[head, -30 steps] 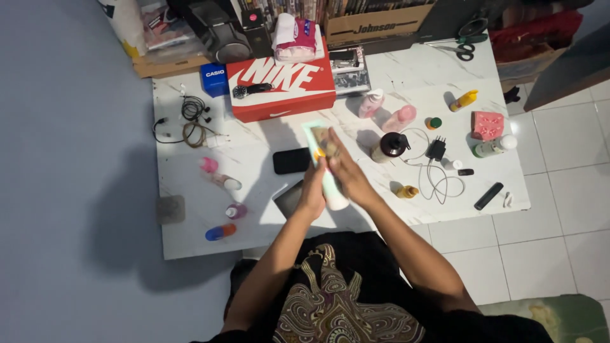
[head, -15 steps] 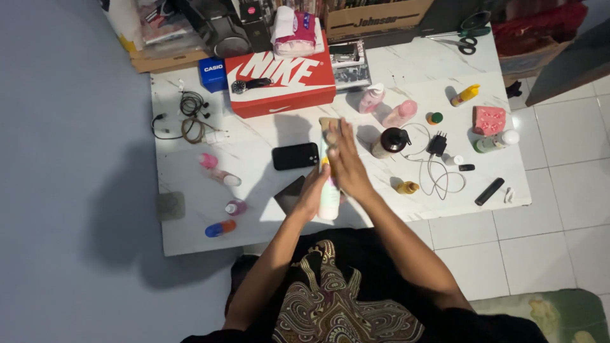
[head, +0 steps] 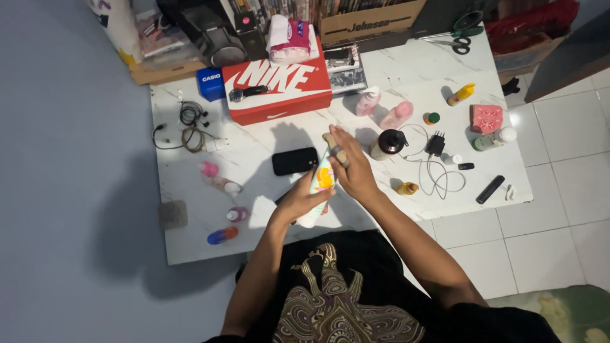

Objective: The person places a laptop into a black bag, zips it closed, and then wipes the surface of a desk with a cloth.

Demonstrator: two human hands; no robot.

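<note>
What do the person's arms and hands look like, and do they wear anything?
Both arms are bare up to dark short sleeves. The left hand and the right hand wear no gloves, and no watch or bracelet shows. The dark top has a swirly pale pattern.

Pale green tube (head: pixel 321 184) with orange print; red shoebox (head: pixel 279 89).

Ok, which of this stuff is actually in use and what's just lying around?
In hand: pale tube, left hand, right hand.
Lying about: black phone, red shoebox, dark pump bottle, charger and cable, scissors.
</note>
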